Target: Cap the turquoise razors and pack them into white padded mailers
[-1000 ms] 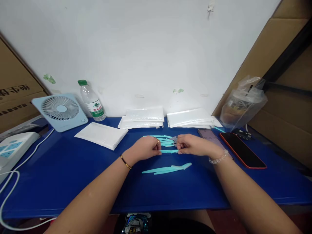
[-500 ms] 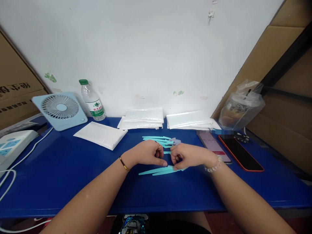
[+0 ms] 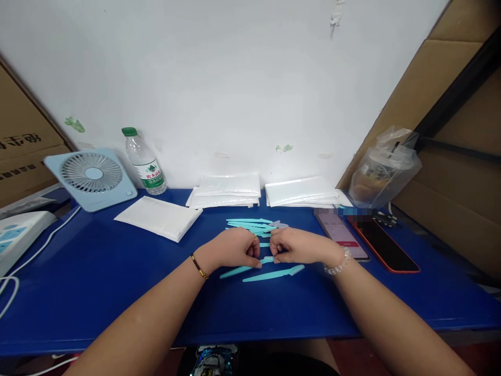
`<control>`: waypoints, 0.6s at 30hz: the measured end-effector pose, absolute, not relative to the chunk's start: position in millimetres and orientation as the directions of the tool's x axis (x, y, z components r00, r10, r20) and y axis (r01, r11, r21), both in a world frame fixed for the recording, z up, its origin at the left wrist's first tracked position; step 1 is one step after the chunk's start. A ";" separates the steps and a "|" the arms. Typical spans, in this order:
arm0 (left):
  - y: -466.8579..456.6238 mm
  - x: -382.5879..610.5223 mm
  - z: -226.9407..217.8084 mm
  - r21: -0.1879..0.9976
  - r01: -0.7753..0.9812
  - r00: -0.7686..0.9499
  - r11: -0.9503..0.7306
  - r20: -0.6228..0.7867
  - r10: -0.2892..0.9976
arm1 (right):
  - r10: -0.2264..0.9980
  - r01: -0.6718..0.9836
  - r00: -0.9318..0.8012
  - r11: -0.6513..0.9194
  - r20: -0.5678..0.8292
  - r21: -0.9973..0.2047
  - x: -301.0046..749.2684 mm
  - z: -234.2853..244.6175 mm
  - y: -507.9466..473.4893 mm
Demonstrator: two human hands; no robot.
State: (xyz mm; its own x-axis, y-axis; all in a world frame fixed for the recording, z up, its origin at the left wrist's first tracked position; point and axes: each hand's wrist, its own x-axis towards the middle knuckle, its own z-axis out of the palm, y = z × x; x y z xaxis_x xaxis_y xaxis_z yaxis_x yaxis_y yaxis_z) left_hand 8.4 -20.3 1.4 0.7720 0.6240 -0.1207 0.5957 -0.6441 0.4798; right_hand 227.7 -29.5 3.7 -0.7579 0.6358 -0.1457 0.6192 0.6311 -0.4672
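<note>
Over the blue table [image 3: 136, 292], my left hand [image 3: 234, 247] is closed, thumb and fingertips pinching a teal eyebrow razor [image 3: 236, 271]. My right hand [image 3: 303, 245] is closed too, its fingertips at the head end of that same razor. Just in front of it lies a second teal eyebrow razor [image 3: 270, 275], apart from both hands. Behind the hands is a loose pile of eyebrow razors [image 3: 250, 225], mostly teal, with a pale lilac piece at its right end. My right hand partly covers the pile.
White padded packets [image 3: 229, 190] and more white packets [image 3: 301, 192] are stacked along the wall. One packet [image 3: 158, 218] lies front left. A fan [image 3: 94, 177], a water bottle [image 3: 146, 162] and a power strip [image 3: 23, 235] stand left. Two phones [image 3: 385, 245] and a bagged drink [image 3: 381, 172] are right.
The two front razors, close together before, are now apart. One is raised slightly between my hands, while the other stays on the table. The whole view has shifted slightly.
</note>
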 end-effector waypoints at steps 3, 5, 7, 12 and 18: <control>-16.5 5.8 1.2 0.415 0.623 0.753 -0.663 -0.089 0.652 | 0.674 0.633 -0.732 0.621 -0.097 -0.462 234.2 3.1 -25.3; -11.5 3.6 0.2 0.352 0.661 0.719 -0.663 -0.042 0.694 | 0.728 0.665 -0.683 0.590 -0.052 -0.458 241.7 3.8 -21.0; -6.1 2.5 -2.1 0.322 0.691 0.682 -0.647 0.006 0.731 | 0.793 0.703 -0.610 0.536 -0.007 -0.467 249.7 6.4 -17.9; -1.4 6.7 -8.2 0.352 0.691 0.624 -0.632 0.151 0.767 | 0.760 0.672 -0.647 0.531 -0.062 -0.515 259.1 18.2 -22.9; -19.3 14.2 3.0 0.461 0.599 0.688 -0.655 0.122 0.715 | 0.624 0.664 -0.737 0.597 -0.259 -0.451 241.8 13.3 -34.8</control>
State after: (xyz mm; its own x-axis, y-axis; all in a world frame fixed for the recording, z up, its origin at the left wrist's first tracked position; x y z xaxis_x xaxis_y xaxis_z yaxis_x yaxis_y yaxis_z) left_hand 14.2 -19.3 3.0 0.6879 0.7155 0.1222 0.5990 -0.6546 0.4612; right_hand 241.8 -34.8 13.3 -0.7372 0.6242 -0.2587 0.6637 0.5968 -0.4510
